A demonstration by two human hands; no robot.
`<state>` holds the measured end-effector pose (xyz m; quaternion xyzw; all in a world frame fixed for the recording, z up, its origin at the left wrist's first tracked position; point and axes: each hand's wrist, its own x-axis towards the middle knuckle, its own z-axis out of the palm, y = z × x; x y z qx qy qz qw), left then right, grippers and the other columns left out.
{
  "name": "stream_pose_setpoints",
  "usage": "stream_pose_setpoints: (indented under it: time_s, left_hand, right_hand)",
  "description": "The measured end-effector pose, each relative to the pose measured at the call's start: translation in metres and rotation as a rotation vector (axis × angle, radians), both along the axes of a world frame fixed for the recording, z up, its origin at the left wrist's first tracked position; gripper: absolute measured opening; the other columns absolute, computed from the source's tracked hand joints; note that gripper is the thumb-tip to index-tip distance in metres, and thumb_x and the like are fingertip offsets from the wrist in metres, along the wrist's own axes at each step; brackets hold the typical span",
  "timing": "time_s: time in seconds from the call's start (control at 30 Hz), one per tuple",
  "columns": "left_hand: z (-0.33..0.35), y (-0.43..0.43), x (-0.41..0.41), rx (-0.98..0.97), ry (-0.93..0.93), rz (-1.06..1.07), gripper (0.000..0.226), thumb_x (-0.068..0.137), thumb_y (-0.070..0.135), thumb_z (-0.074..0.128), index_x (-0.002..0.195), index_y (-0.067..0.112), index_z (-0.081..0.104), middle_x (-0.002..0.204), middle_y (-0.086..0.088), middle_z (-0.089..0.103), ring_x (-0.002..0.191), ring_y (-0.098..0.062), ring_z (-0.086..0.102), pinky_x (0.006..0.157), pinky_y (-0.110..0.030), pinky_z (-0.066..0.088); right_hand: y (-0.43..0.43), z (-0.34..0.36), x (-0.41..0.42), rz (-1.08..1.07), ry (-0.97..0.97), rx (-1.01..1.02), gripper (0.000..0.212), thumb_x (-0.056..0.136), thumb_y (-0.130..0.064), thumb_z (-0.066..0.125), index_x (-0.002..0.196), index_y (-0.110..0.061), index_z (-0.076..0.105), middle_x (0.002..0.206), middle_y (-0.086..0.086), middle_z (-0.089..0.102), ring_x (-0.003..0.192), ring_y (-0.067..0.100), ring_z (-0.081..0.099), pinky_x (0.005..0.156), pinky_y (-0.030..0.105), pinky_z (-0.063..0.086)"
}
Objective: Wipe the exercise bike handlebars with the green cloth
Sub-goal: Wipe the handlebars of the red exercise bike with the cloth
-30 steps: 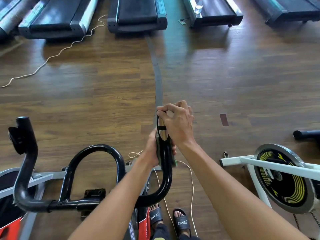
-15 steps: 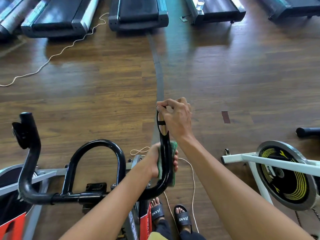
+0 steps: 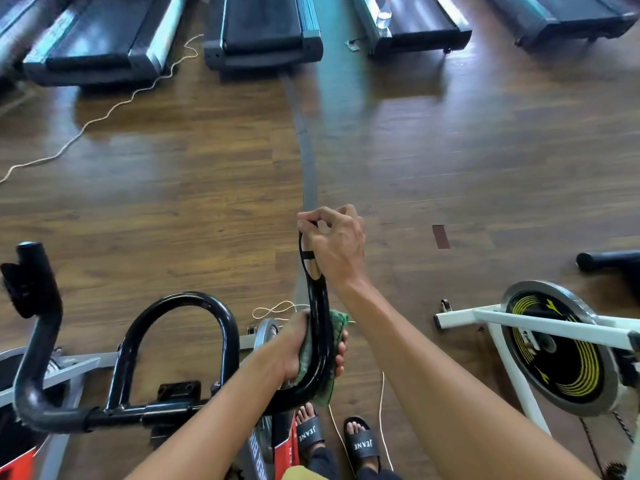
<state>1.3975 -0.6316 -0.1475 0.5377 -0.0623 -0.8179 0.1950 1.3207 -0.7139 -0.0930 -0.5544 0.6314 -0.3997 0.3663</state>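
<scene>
The black handlebars (image 3: 180, 303) of the exercise bike fill the lower left, with a centre loop and two upturned ends. My right hand (image 3: 334, 247) grips the tip of the right bar end, above a silver sensor plate. Lower on the same bar, at its bend, my left hand (image 3: 304, 344) holds the green cloth (image 3: 334, 341) wrapped round the tube. Only the cloth's edges show beside the bar and under my fingers.
A second bike with a white frame and a black-and-yellow flywheel (image 3: 557, 344) stands at the right. Several treadmills (image 3: 263, 29) line the far side of the wooden floor. A white cord (image 3: 104, 116) trails across the floor, and another runs by my sandalled feet (image 3: 360, 441).
My left hand has slid the green cloth down the right bar, from just below my right hand to the bend. My right hand has kept its grip on the tip.
</scene>
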Motion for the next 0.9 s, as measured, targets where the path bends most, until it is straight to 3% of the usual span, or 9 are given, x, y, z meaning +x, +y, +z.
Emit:
stream_pose_setpoints:
  time_s: [0.17,0.27,0.37,0.53,0.63,0.73,0.8,0.9]
  left_hand:
    - [0.000,-0.028,-0.004,-0.080,0.033,0.202,0.048,0.090,0.030,0.042,0.054,0.005,0.063,0.051,-0.008,0.055,0.044,-0.021,0.050,0.051,-0.026,0.044]
    - [-0.001,-0.003,-0.004,-0.003,0.039,0.051,0.036,0.077,0.031,0.045,0.061,0.003,0.062,0.058,-0.010,0.054,0.046,-0.021,0.050,0.055,-0.028,0.041]
    - [-0.012,0.009,0.003,0.068,0.031,-0.114,0.044,0.079,0.035,0.039,0.068,0.001,0.063,0.069,-0.013,0.055,0.054,-0.022,0.052,0.057,-0.029,0.042]
    - [-0.006,-0.015,0.000,0.015,0.083,-0.082,0.032,0.074,0.031,0.046,0.074,0.002,0.061,0.065,-0.013,0.056,0.057,-0.023,0.052,0.066,-0.034,0.043]
    - [-0.007,0.004,0.009,0.080,0.087,-0.351,0.039,0.075,0.038,0.047,0.074,0.002,0.060,0.068,-0.013,0.059,0.057,-0.023,0.055,0.060,-0.032,0.046]
    - [-0.008,0.013,0.034,0.002,-0.066,-0.986,0.046,0.095,0.035,0.035,0.079,0.001,0.063,0.070,-0.013,0.061,0.055,-0.022,0.059,0.057,-0.031,0.052]
    - [-0.007,0.008,0.048,0.028,-0.147,-1.280,0.050,0.097,0.037,0.031,0.085,0.001,0.063,0.072,-0.011,0.061,0.058,-0.021,0.060,0.061,-0.031,0.052]
    - [-0.005,0.007,0.051,0.051,-0.184,-1.334,0.056,0.099,0.041,0.026,0.092,-0.003,0.060,0.076,-0.013,0.060,0.062,-0.024,0.059,0.067,-0.034,0.052]
  right_hand:
    - [0.001,-0.001,-0.001,0.011,0.006,0.002,0.011,0.091,-0.032,0.069,0.099,-0.032,0.076,0.095,-0.003,0.048,0.100,0.013,0.041,0.095,0.034,0.036]
    - [0.002,-0.001,-0.001,0.010,0.003,0.010,0.011,0.090,-0.032,0.069,0.099,-0.032,0.076,0.095,-0.003,0.049,0.102,0.015,0.042,0.096,0.036,0.037]
    - [0.001,-0.001,0.000,0.004,-0.003,0.003,0.011,0.090,-0.031,0.069,0.099,-0.031,0.076,0.097,-0.001,0.051,0.102,0.016,0.043,0.097,0.039,0.040]
    - [0.000,-0.002,-0.001,0.004,0.006,-0.015,0.011,0.089,-0.030,0.070,0.098,-0.030,0.076,0.095,-0.002,0.049,0.104,0.020,0.047,0.097,0.044,0.042]
    - [0.000,-0.003,-0.001,-0.002,0.001,-0.020,0.010,0.088,-0.031,0.070,0.096,-0.031,0.076,0.094,-0.003,0.048,0.104,0.022,0.050,0.097,0.045,0.043]
    - [-0.001,-0.004,-0.002,0.013,0.009,-0.037,0.010,0.087,-0.033,0.071,0.095,-0.032,0.076,0.093,-0.004,0.049,0.103,0.022,0.051,0.096,0.045,0.044]
    - [-0.004,-0.004,-0.003,0.021,0.017,-0.033,0.010,0.086,-0.033,0.071,0.094,-0.034,0.077,0.092,-0.004,0.050,0.103,0.022,0.052,0.095,0.045,0.045]
    - [-0.005,-0.007,-0.002,0.018,-0.002,-0.036,0.010,0.086,-0.033,0.071,0.093,-0.034,0.077,0.090,-0.005,0.049,0.101,0.023,0.054,0.093,0.046,0.046]
